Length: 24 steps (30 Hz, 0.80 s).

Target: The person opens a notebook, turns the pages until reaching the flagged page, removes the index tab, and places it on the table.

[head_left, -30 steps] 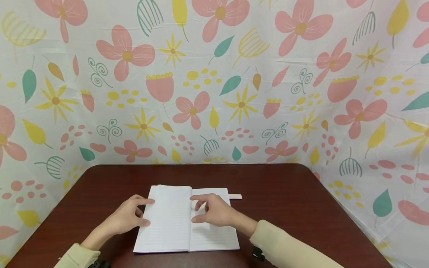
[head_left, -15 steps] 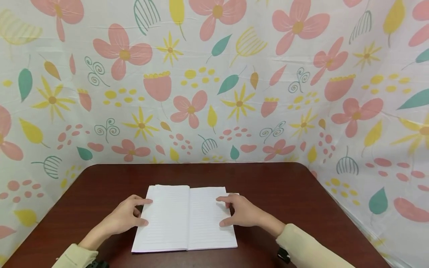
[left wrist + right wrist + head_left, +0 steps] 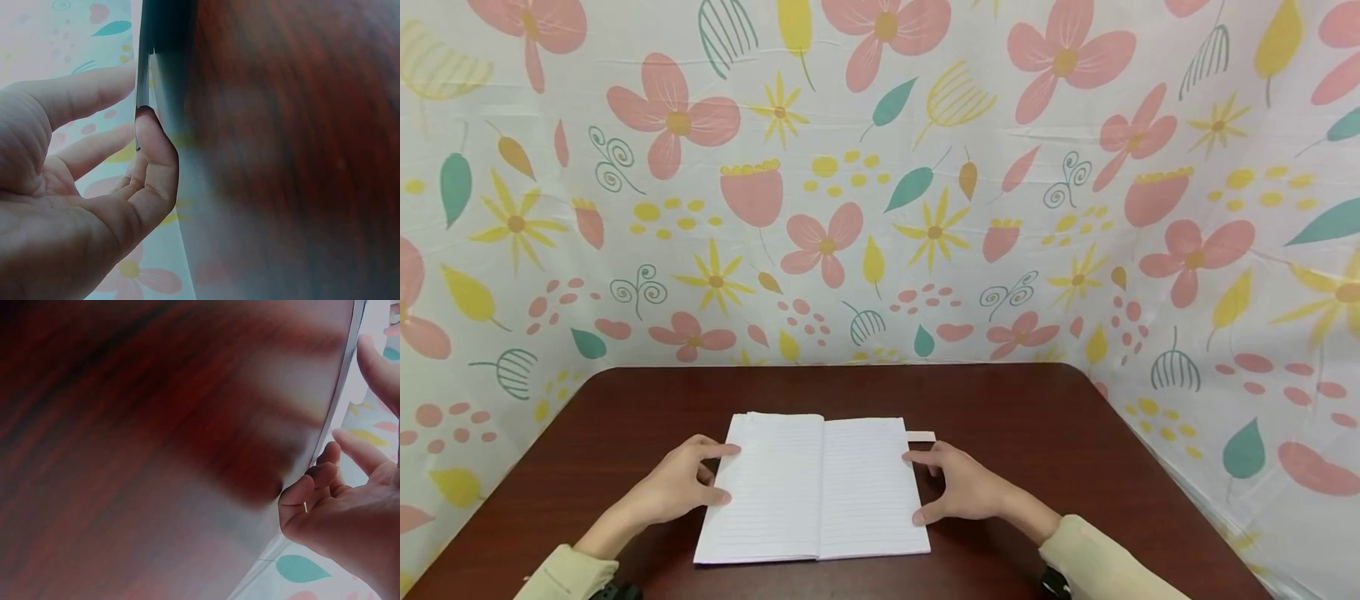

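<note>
An open lined notebook lies on the dark red-brown table, its two blank pages spread flat. At its left edge, my left hand holds on with thumb and index finger over the page; in the left wrist view a curled finger presses the underside of the edge. On the opposite side, my right hand straddles the right edge, thumb and index finger on the page margin. The right wrist view has its other fingers curled at the edge on the table side; their exact contact is unclear.
A narrow pale strip sticks out from the notebook's upper right side. The table reaches back to a white curtain printed with flowers and leaves. A black band is at the right sleeve.
My right hand has moved right, from over the right-hand page to the notebook's right edge. My left hand stays at the left edge. The view has shifted slightly.
</note>
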Tool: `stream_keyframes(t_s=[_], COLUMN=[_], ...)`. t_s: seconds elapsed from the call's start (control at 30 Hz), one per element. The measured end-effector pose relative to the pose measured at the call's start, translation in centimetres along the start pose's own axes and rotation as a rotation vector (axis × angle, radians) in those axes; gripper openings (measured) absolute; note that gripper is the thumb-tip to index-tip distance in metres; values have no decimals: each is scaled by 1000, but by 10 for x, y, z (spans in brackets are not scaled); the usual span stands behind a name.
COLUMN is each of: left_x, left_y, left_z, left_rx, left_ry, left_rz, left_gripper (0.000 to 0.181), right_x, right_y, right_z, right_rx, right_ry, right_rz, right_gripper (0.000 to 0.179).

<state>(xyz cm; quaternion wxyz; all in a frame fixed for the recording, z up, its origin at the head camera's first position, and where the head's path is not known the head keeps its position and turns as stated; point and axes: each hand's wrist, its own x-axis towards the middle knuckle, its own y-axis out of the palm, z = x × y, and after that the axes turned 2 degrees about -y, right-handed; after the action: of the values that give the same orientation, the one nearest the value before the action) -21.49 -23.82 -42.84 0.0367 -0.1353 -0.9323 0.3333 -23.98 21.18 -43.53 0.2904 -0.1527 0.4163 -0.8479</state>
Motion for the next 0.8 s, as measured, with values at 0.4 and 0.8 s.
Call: stream_keyframes(t_s=[0.4, 0.8], left_x=[-1, -1], left_y=[0, -2], left_z=[-3, -3], left_rx=[12, 0], left_ry=[8, 0], left_rz=[-11, -6], left_gripper=[63, 64], right_x=[1, 3], right_y=[-3, -4], right_z=[2, 2], right_rx=[21, 15], right_ry=[-15, -31], right_rz=[33, 35], right_gripper=[85, 83])
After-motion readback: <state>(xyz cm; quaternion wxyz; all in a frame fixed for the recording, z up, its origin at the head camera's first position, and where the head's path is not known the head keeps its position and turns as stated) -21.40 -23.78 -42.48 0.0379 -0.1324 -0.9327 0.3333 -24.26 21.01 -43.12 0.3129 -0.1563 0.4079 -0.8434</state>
